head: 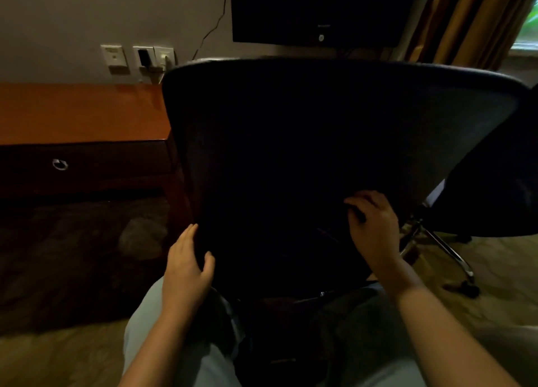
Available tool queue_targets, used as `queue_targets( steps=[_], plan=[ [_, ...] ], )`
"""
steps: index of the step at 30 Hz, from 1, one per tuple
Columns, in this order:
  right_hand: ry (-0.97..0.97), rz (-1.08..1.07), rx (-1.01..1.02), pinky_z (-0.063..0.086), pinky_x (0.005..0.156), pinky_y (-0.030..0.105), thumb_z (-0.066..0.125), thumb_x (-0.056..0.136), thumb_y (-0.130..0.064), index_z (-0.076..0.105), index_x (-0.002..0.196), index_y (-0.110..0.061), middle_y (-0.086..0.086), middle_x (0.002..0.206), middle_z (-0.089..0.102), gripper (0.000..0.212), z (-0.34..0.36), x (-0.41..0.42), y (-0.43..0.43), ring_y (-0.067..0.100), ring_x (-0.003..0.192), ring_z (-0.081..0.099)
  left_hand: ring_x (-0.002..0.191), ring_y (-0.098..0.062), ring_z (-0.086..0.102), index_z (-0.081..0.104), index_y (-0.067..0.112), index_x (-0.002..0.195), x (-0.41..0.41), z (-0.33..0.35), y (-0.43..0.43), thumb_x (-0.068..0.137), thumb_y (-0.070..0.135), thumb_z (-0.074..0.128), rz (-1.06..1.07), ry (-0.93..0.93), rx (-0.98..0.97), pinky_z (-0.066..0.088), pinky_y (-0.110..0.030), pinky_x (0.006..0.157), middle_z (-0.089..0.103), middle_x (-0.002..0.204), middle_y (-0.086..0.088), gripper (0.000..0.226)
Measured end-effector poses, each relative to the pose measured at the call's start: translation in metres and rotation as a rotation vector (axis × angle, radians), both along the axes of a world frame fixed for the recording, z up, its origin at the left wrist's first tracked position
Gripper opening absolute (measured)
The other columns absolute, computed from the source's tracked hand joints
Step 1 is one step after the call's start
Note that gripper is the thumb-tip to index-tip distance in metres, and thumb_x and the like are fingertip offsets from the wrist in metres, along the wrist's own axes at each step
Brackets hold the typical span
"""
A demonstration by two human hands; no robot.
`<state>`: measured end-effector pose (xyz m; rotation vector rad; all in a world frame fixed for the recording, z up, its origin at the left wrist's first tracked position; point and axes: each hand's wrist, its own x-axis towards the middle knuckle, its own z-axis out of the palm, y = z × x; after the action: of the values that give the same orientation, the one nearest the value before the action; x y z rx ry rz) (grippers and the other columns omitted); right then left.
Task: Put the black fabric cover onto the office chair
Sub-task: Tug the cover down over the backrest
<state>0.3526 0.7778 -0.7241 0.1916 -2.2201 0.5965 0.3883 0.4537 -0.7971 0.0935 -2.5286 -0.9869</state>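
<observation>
Left hand (189,261) near, fingers straight, resting flat on the left edge of the black fabric cover (320,124). Right hand (374,226) curled, pinching the cover low down on the right. Looks mostly done: pulled over the top of the office chair (445,250) back already. Bottom part left to tug down, maybe; too dark to tell. Far off, orange tabletop (81,110) left, dark screen (317,8) behind.
</observation>
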Motion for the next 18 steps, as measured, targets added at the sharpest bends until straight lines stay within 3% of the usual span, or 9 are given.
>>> queue_targets(
  steps=[3, 8, 11, 13, 16, 18],
  plan=[
    [0.182, 0.030, -0.077, 0.044, 0.080, 0.021, 0.067, 0.080, 0.001, 0.072, 0.095, -0.004, 0.014, 0.102, 0.063, 0.017, 0.049, 0.001, -0.013, 0.021, 0.095, 0.059, 0.133, -0.025, 0.040, 0.037, 0.009, 0.146, -0.003, 0.002, 0.002, 0.089, 0.011, 0.064, -0.036, -0.021, 0.034, 0.034, -0.038, 0.109, 0.044, 0.146, -0.010, 0.063],
    [0.362, 0.039, -0.111, 0.045, 0.083, 0.023, 0.064, 0.083, -0.001, 0.071, 0.095, -0.002, 0.017, 0.103, 0.062, 0.015, 0.074, -0.002, -0.028, 0.020, 0.097, 0.057, 0.140, -0.020, 0.032, 0.035, 0.010, 0.147, -0.005, 0.006, 0.001, 0.089, 0.009, 0.065, -0.050, 0.002, 0.133, 0.024, -0.029, 0.111, 0.035, 0.152, -0.007, 0.066],
    [0.255, 0.018, -0.072, 0.043, 0.082, 0.019, 0.059, 0.083, -0.010, 0.072, 0.094, -0.003, 0.015, 0.103, 0.063, 0.018, 0.031, -0.010, -0.024, 0.022, 0.095, 0.058, 0.142, -0.018, 0.028, 0.029, 0.013, 0.150, -0.011, 0.007, -0.003, 0.090, 0.009, 0.065, -0.065, -0.038, 0.239, 0.023, -0.029, 0.112, 0.030, 0.155, -0.005, 0.070],
    [0.118, 0.004, -0.026, 0.046, 0.077, 0.024, 0.059, 0.081, -0.012, 0.073, 0.092, -0.004, 0.014, 0.102, 0.064, 0.019, -0.001, -0.010, -0.017, 0.028, 0.090, 0.063, 0.139, -0.017, 0.033, 0.027, 0.016, 0.151, -0.014, 0.008, -0.005, 0.090, 0.009, 0.064, -0.083, -0.072, 0.334, 0.028, -0.031, 0.112, 0.034, 0.153, -0.004, 0.072],
    [-0.103, 0.011, -0.002, 0.045, 0.075, 0.028, 0.070, 0.075, 0.001, 0.074, 0.093, -0.004, 0.014, 0.102, 0.064, 0.019, -0.022, -0.004, -0.010, 0.036, 0.085, 0.066, 0.131, -0.011, 0.038, 0.027, 0.019, 0.151, -0.014, 0.012, -0.004, 0.092, 0.010, 0.063, -0.098, -0.111, 0.400, 0.033, -0.027, 0.103, 0.039, 0.148, -0.001, 0.070],
    [-0.120, 0.014, 0.008, 0.045, 0.075, 0.028, 0.072, 0.073, 0.004, 0.074, 0.092, -0.005, 0.013, 0.100, 0.065, 0.021, -0.013, -0.001, -0.011, 0.036, 0.084, 0.066, 0.130, -0.012, 0.040, 0.028, 0.019, 0.151, -0.012, 0.013, -0.003, 0.092, 0.009, 0.062, -0.105, -0.120, 0.438, 0.034, -0.026, 0.100, 0.041, 0.148, -0.002, 0.069]
  ],
)
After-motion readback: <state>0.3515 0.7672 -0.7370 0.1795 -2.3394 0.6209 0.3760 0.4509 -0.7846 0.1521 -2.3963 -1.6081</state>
